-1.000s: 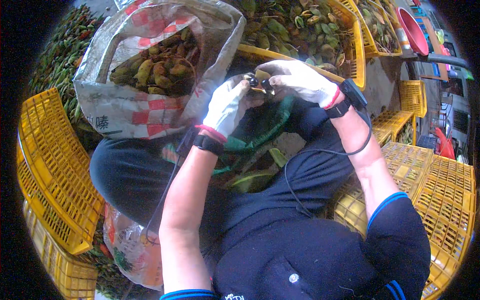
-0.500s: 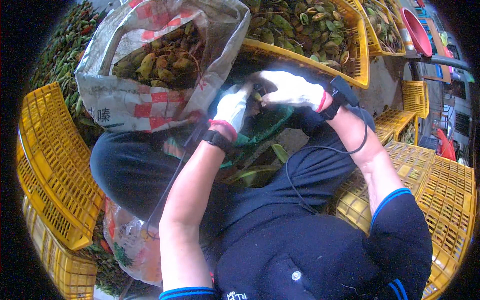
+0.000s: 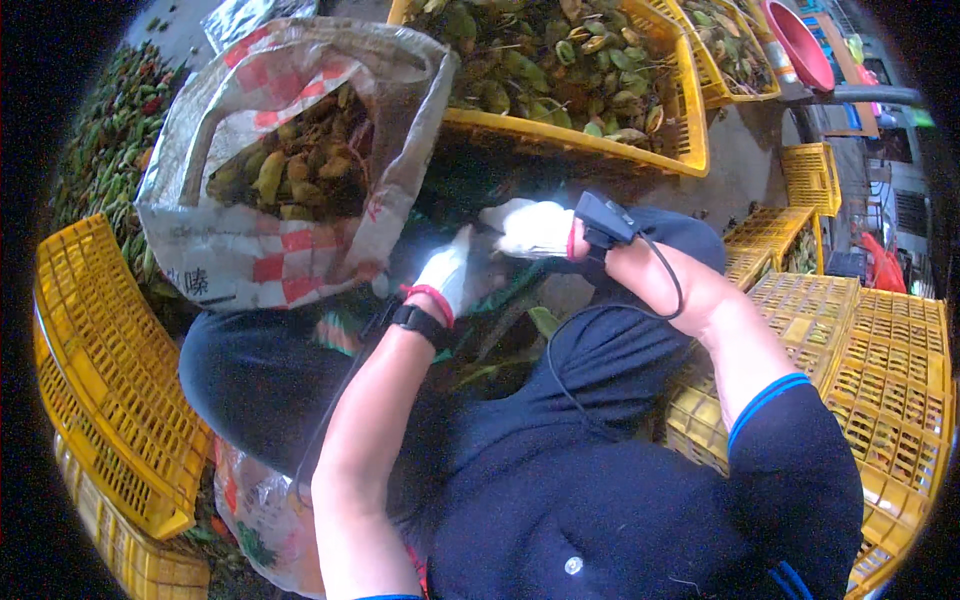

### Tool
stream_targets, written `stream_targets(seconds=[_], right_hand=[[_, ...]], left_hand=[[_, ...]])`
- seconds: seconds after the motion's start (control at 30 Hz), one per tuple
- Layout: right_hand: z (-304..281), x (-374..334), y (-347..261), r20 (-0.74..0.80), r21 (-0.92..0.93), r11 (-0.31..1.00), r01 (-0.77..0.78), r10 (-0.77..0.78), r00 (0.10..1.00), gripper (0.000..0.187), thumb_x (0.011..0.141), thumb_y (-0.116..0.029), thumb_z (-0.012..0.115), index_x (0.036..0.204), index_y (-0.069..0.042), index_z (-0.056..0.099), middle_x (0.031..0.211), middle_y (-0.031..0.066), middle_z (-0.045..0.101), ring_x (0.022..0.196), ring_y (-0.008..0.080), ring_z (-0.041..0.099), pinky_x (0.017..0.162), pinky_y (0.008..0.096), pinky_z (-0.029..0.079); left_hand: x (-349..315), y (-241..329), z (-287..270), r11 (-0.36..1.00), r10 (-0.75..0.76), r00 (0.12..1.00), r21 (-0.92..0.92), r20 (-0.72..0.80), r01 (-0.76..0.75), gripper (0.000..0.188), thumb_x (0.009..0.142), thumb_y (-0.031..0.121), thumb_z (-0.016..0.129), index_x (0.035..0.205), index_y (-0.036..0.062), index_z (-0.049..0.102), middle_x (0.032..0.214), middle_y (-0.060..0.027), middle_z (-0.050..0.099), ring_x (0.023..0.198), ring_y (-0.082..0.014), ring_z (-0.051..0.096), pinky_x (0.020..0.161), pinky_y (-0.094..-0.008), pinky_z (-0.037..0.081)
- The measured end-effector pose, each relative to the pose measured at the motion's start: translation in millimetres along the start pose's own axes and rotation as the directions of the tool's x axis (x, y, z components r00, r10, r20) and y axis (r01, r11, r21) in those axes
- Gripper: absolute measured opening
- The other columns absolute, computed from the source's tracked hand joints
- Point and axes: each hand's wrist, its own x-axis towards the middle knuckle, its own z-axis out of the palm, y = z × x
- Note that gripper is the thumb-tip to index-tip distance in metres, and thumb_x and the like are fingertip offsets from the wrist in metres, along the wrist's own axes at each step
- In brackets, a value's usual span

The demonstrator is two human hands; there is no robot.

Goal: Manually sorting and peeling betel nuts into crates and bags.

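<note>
While gloved, left hand point(image 3: 447, 272) meets right hand point(image 3: 531, 228).

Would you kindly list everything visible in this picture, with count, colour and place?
Woven sack: one, white with red checks, upper left, open.
Pods: many, yellow-brown, inside the sack.
Full crate: one, yellow, top centre, holding green-brown pods.
Empty crates: several, yellow, left and right edges.
Basin: one, red, top right.
Wrist device: one, black, cabled, right wrist.
Hands: left and right, white gloves, close together at centre.
</note>
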Motion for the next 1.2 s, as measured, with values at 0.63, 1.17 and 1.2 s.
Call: stream_targets(seconds=[0.63, 1.17, 1.2], right_hand=[[-133.1, 22.7, 118.3, -0.565, -0.345, 0.794, -0.501, 0.251, 0.786, 0.032, 0.089, -0.029, 0.050, 0.102, -0.006, 0.067, 0.104, 0.0174, 0.067, 0.098, 0.0357, 0.063, 0.086, 0.0438, 0.050], [-175.9, -17.3, 42.5, -0.435, -0.142, 0.970, -0.199, 0.119, 0.893, 0.027, 0.091, -0.025, 0.055, 0.108, -0.010, 0.069, 0.103, 0.0125, 0.070, 0.097, 0.0286, 0.066, 0.087, 0.0376, 0.050], [-178.3, -26.1, 26.1, -0.353, -0.040, 0.989, -0.142, 0.119, 0.928, 0.028, 0.092, -0.025, 0.054, 0.110, -0.008, 0.068, 0.099, 0.0112, 0.070, 0.093, 0.0251, 0.065, 0.084, 0.0351, 0.050]], left_hand=[[-84.7, 130.5, 23.8, 0.586, 0.593, 0.789, -0.584, -0.164, -0.562, 0.059, 0.099, 0.056, 0.038, 0.126, 0.0040, 0.051, 0.111, -0.0107, 0.061, 0.094, -0.0230, 0.060, 0.089, -0.0409, 0.050], [-45.3, 81.2, 28.7, 0.761, 0.641, 0.755, 0.010, 0.139, -0.648, 0.040, 0.100, 0.022, 0.051, 0.137, 0.0067, 0.045, 0.115, -0.0133, 0.061, 0.098, -0.0234, 0.062, 0.077, -0.0423, 0.055], [-58.9, 81.3, 43.3, 0.658, 0.715, 0.688, 0.215, 0.121, -0.722, 0.047, 0.097, 0.020, 0.055, 0.140, 0.0049, 0.044, 0.126, -0.0155, 0.059, 0.110, -0.0238, 0.061, 0.089, -0.0411, 0.052]])
